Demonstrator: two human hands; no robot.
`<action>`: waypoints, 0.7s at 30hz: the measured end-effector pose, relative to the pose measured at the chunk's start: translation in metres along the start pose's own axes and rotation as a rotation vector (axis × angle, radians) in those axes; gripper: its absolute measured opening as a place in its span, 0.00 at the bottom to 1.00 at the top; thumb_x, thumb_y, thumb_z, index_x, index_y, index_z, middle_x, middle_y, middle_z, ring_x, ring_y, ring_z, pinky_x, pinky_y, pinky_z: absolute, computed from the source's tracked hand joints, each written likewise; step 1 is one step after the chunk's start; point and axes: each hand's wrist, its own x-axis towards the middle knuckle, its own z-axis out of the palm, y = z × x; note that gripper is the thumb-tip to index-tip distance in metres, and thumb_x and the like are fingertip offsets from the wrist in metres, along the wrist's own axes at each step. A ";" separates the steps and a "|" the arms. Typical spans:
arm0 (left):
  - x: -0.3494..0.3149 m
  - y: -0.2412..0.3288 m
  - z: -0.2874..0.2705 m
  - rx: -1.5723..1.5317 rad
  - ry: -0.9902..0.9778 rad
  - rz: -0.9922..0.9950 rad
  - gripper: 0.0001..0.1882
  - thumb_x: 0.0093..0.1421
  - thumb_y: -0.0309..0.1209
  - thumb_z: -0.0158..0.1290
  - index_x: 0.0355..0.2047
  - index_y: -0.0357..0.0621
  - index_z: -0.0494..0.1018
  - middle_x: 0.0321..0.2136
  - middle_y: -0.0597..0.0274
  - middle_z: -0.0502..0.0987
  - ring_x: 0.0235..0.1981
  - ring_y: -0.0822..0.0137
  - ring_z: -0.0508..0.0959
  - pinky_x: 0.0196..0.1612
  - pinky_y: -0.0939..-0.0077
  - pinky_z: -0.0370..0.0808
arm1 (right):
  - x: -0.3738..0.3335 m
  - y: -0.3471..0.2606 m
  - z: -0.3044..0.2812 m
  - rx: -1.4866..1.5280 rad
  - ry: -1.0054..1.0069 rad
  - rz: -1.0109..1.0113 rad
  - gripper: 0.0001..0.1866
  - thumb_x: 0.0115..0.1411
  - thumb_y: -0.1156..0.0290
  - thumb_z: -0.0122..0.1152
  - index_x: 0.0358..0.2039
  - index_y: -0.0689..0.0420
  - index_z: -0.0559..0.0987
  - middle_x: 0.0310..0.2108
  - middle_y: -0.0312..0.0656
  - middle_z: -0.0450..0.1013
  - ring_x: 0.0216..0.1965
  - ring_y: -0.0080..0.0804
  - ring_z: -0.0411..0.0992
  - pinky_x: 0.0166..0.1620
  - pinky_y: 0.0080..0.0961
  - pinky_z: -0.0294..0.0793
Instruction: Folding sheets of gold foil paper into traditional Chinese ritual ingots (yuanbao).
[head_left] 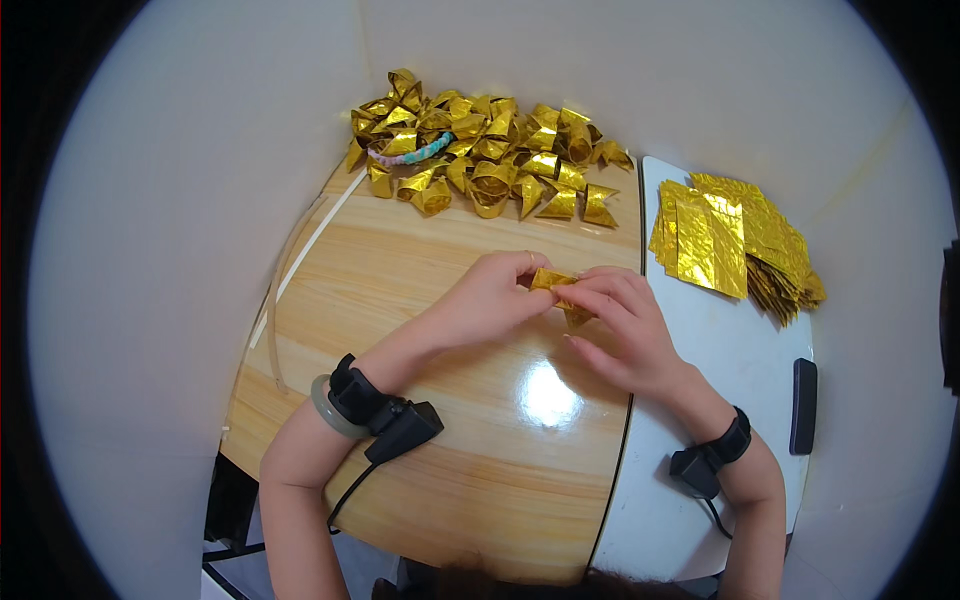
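Above the middle of the wooden table (pixel 440 460), both hands meet at one piece of gold foil paper (pixel 548 277), partly folded. My left hand (pixel 490 295) pinches its left side between thumb and fingers. From the right, my right hand (pixel 622 325) holds the foil with its fingertips, its thumb standing a little apart below. A pointed end of the foil shows under the right fingers. The fingers hide much of the piece.
Folded gold foil pieces (pixel 490 185) lie heaped along the table's far edge, with a pastel braided band (pixel 412 155) among them. Flat gold foil sheets (pixel 705 240) are stacked on the white table (pixel 690 350) at right, where a dark oblong object (pixel 803 407) lies near the wall.
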 end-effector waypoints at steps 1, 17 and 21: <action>-0.001 0.003 -0.001 -0.232 -0.041 -0.051 0.09 0.59 0.31 0.51 0.35 0.38 0.73 0.32 0.62 0.76 0.33 0.73 0.77 0.36 0.81 0.72 | 0.001 -0.003 -0.004 -0.103 0.040 -0.066 0.27 0.48 0.70 0.64 0.49 0.57 0.69 0.46 0.46 0.67 0.51 0.44 0.64 0.51 0.34 0.65; 0.002 -0.022 0.003 0.403 0.010 0.239 0.10 0.46 0.27 0.58 0.31 0.42 0.76 0.25 0.55 0.75 0.30 0.57 0.76 0.35 0.68 0.72 | -0.001 0.010 0.003 0.222 -0.328 0.640 0.25 0.51 0.68 0.63 0.49 0.57 0.67 0.22 0.41 0.71 0.23 0.34 0.72 0.29 0.27 0.71; 0.001 -0.021 0.003 0.300 -0.148 0.105 0.08 0.49 0.23 0.58 0.32 0.41 0.77 0.26 0.62 0.73 0.26 0.67 0.72 0.31 0.76 0.71 | -0.006 0.012 0.003 0.059 -0.223 0.589 0.26 0.50 0.67 0.64 0.48 0.57 0.66 0.24 0.45 0.72 0.24 0.45 0.71 0.31 0.33 0.72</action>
